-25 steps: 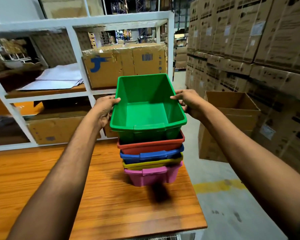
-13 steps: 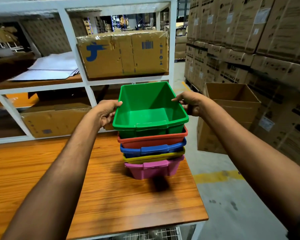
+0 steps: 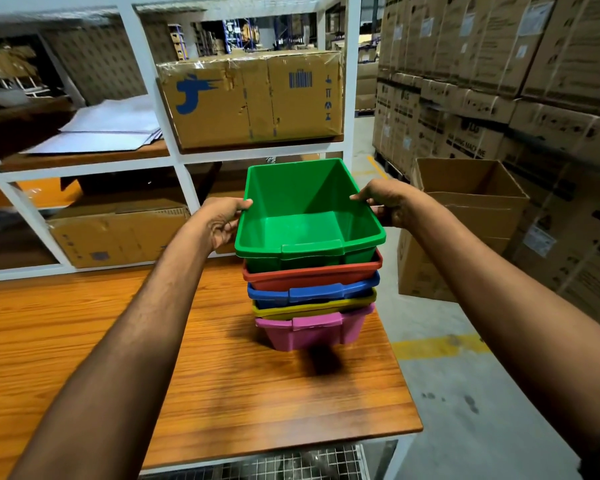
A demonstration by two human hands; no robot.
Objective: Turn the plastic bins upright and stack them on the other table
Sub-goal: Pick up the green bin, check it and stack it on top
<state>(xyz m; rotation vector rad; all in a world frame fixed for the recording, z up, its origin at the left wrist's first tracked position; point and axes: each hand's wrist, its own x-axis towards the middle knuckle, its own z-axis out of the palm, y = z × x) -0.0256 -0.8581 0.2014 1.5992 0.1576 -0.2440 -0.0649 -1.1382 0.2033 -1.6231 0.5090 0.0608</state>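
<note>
An upright green bin (image 3: 302, 216) tops a nested stack on the wooden table (image 3: 153, 358), near its right edge. Below it sit a red bin (image 3: 312, 277), a blue bin (image 3: 312, 292), a yellow bin (image 3: 312, 308) and a pink bin (image 3: 312, 332) at the bottom. My left hand (image 3: 222, 221) grips the green bin's left rim, thumb over the edge. My right hand (image 3: 383, 202) grips its right rim. The green bin sits low inside the red one.
A white shelving unit (image 3: 184, 161) stands behind the table with taped cardboard boxes (image 3: 253, 98) and papers (image 3: 108, 129). An open cardboard box (image 3: 465, 216) stands on the floor to the right, before stacked cartons (image 3: 499, 81). A yellow floor line (image 3: 437, 346) runs beside the table.
The green bin has come down, both hands on its rims, and now sits nested deep in the red bin. The view has tilted slightly downward.
</note>
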